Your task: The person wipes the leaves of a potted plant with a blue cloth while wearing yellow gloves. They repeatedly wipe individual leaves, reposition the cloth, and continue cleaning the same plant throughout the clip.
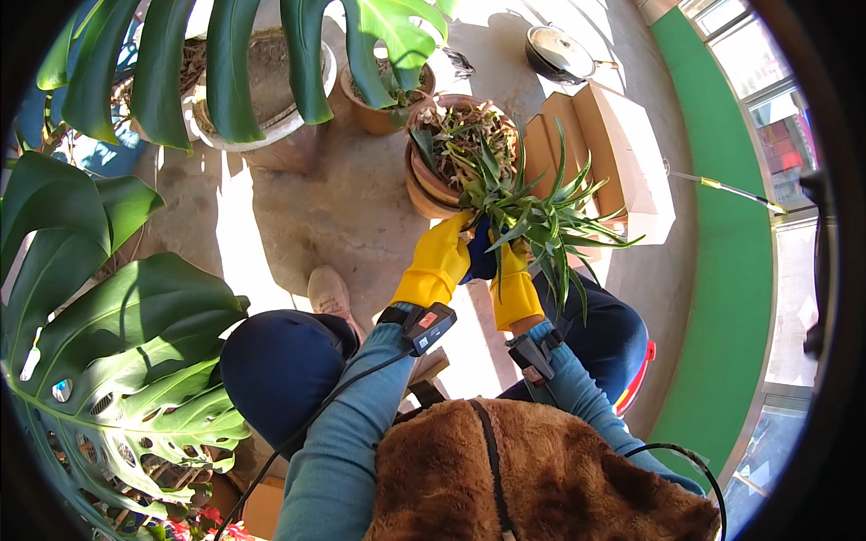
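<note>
Both my hands wear yellow rubber gloves. My left hand (436,257) and my right hand (512,279) are closed around a small dark pot (480,257) held between them, above my knees. A spiky green aloe-like plant (541,212) grows out of that pot and spreads to the right. Just beyond it stands a terracotta pot (431,185) full of dried and green leaves. Each of my wrists carries a small black device over a blue sleeve.
Large split-leaf plants fill the left and top. Two more pots (271,108) stand at the back on the concrete floor. Cardboard boxes (622,153) and a black pan (555,54) lie at the right rear, beside a green wall (722,270).
</note>
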A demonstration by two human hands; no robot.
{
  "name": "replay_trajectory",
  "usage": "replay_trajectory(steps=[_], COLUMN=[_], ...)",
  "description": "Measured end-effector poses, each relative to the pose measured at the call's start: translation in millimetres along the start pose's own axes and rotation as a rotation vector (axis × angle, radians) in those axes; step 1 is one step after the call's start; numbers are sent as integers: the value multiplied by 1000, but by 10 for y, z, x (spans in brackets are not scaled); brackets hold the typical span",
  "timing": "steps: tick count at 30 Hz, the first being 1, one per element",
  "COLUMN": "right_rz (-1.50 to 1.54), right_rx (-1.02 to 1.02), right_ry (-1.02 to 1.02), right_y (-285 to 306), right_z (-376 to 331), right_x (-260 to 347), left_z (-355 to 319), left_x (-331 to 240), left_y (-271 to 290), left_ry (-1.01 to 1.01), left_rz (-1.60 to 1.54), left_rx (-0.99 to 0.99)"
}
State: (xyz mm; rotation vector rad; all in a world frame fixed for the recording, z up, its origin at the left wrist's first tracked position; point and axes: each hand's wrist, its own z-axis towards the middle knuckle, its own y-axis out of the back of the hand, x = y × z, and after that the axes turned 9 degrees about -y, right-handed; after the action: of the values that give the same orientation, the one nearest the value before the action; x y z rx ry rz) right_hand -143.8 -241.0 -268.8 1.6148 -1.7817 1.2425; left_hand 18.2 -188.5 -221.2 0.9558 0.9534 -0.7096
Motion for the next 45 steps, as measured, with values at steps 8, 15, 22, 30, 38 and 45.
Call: replay_trajectory(steps=[8, 15, 22, 30, 38, 45], right_rz=[-159, -650, -1361, -1804, -1433, -740], right_rx=[115, 245, 125, 47, 166, 233], right_ry=[85, 204, 323, 363, 324, 291], right_y=[462, 730, 515, 428, 377, 343], right_z=[516, 412, -85, -121, -6, 101], right_x=[-453, -447, 85, 166, 204, 25], left_z=[11, 25, 1, -16, 21, 59], left_x=[52, 46, 43, 23, -47, -239], left_y=[-38, -19, -36, -20, 9, 125], left_ry=[-64, -69, -46, 32, 9, 144], left_rz=[-10, 9, 67, -47, -80, -107], left_rx=[-14, 8, 19, 86, 28, 123])
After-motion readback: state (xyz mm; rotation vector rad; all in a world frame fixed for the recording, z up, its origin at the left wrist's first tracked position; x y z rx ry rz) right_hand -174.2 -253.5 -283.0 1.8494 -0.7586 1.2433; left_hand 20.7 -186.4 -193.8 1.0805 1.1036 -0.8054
